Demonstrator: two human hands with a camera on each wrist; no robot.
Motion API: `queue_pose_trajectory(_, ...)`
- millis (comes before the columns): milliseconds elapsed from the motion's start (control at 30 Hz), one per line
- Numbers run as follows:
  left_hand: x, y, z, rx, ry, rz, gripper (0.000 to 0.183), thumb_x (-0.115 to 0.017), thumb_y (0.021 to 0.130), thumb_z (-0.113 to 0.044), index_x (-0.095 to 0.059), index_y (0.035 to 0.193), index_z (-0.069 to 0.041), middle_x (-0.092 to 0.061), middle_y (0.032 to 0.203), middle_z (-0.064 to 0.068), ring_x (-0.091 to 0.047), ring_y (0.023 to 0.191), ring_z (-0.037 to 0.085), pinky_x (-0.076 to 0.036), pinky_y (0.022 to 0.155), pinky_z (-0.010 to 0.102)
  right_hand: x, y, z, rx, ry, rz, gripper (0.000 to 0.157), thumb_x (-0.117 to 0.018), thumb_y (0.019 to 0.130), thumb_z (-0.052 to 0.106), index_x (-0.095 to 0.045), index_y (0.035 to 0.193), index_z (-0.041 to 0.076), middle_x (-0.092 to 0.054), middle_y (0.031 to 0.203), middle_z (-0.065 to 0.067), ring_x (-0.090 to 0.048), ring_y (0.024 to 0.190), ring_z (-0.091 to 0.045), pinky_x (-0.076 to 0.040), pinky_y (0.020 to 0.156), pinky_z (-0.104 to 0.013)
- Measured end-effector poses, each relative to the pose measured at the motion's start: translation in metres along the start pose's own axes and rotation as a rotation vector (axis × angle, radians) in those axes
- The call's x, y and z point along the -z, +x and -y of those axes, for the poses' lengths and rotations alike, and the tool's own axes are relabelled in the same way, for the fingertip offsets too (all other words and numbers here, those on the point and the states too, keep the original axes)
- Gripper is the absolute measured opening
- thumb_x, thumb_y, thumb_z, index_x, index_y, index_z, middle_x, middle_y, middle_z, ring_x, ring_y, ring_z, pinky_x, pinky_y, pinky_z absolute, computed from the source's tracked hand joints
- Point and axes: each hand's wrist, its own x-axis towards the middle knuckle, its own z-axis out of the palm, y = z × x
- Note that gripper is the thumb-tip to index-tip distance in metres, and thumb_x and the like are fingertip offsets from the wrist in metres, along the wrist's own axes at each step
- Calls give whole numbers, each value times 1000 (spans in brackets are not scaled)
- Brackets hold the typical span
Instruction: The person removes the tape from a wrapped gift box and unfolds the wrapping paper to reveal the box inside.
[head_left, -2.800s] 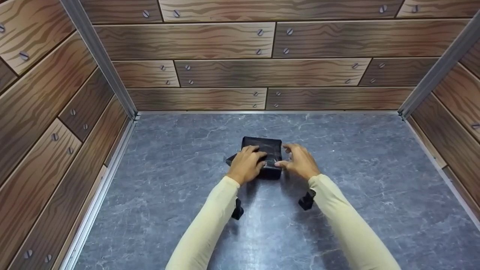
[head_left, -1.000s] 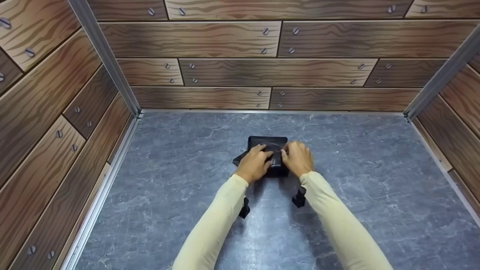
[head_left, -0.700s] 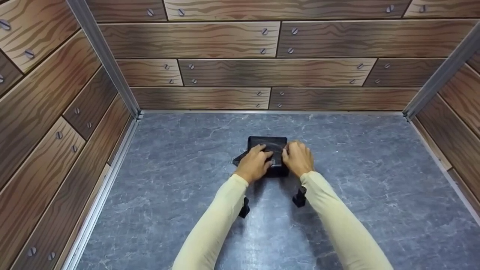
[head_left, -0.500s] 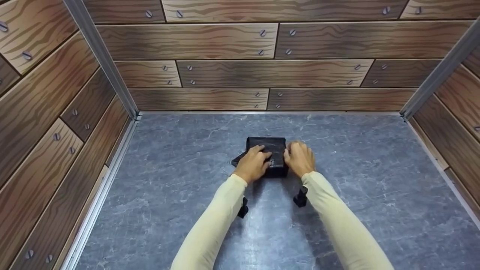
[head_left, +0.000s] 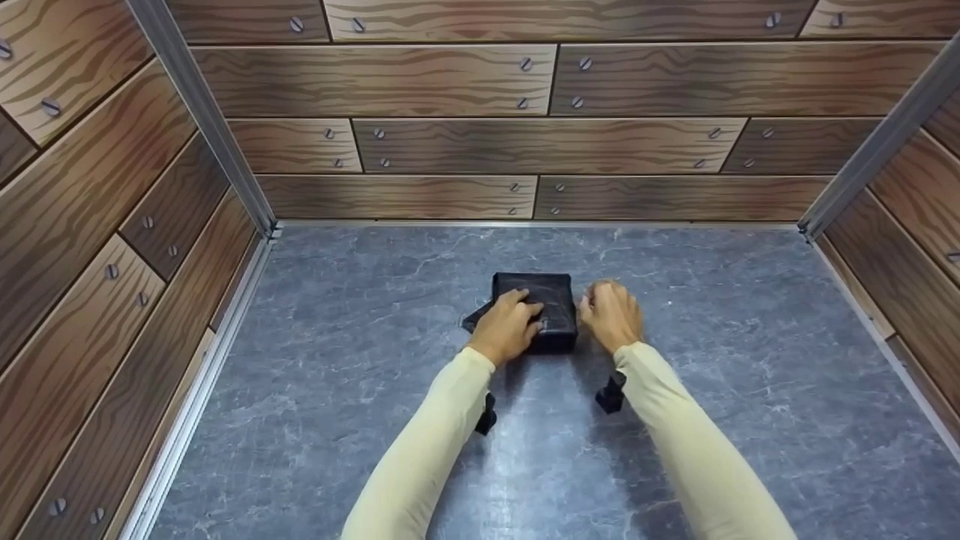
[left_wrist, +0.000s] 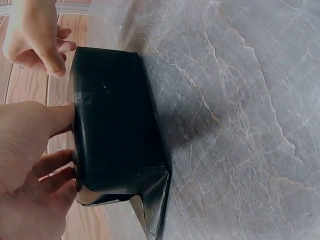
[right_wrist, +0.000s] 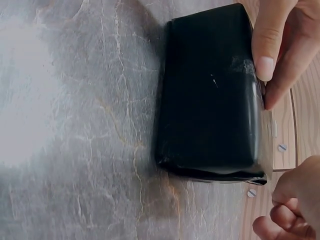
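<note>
A box wrapped in glossy black plastic (head_left: 555, 330) lies on the grey marbled table. My left hand (head_left: 506, 326) rests on its top with spread fingers, pressing the wrapping down. In the left wrist view, a loose pointed flap (left_wrist: 156, 205) of the black wrapping sticks out from the box's left end. My right hand (head_left: 611, 313) is just off the box's right side, thumb and fingers curled together. From the top edge toward it runs a thin clear strip like tape (right_wrist: 269, 145), its end hidden at the fingertips. The right end's wrapping (right_wrist: 215, 176) is folded, with a slightly raised edge.
The marbled table (head_left: 360, 390) stretches around the box on all sides. Wood-patterned panels (head_left: 442, 146) wall it at the back, left and right, with metal rails (head_left: 202, 112) at the corners. A small black camera mount (head_left: 611, 394) hangs at each wrist.
My right hand has gone from the box's right edge outward to the right, fingers now closed together. The left hand stays on top; the box has hardly moved.
</note>
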Motion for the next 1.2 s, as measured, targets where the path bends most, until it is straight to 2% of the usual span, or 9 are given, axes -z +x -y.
queue_pose_trajectory(433, -3, -3, -1, 14, -19, 15, 40, -60, 103, -28, -63, 139, -10, -49, 151, 17, -41, 143, 31, -36, 117, 38, 11, 2, -7, -42, 27, -6, 15, -62, 88, 9, -73, 82, 0, -70, 87, -20, -67, 79, -44, -53, 70, -58)
queue_pose_trajectory(733, -6, -6, 5, 4, -1, 5, 43, -55, 105, -33, -60, 142, -12, -46, 154, 13, -39, 145, 30, -35, 117, 38, 17, 5, -11, -73, 51, -25, 15, -64, 88, 11, -71, 80, 0, -69, 85, -21, -67, 78, -45, -52, 69, -59)
queue_pose_trajectory(1033, -5, -7, 9, 4, -74, -53, 36, -64, 101, -32, -70, 130, -11, -49, 151, 13, -42, 143, 29, -37, 116, 40, 20, 8, -11, -55, 64, 3, 16, -67, 91, 12, -75, 88, -2, -71, 89, -20, -68, 82, -42, -53, 73, -57)
queue_pose_trajectory(1200, -5, -6, 8, -3, -59, -52, 37, -64, 101, -32, -70, 130, -10, -50, 150, 14, -43, 142, 31, -39, 115, 42, 16, 7, -13, -42, 80, 11, 15, -69, 90, 12, -75, 90, -3, -71, 87, -19, -68, 81, -40, -53, 74, -56)
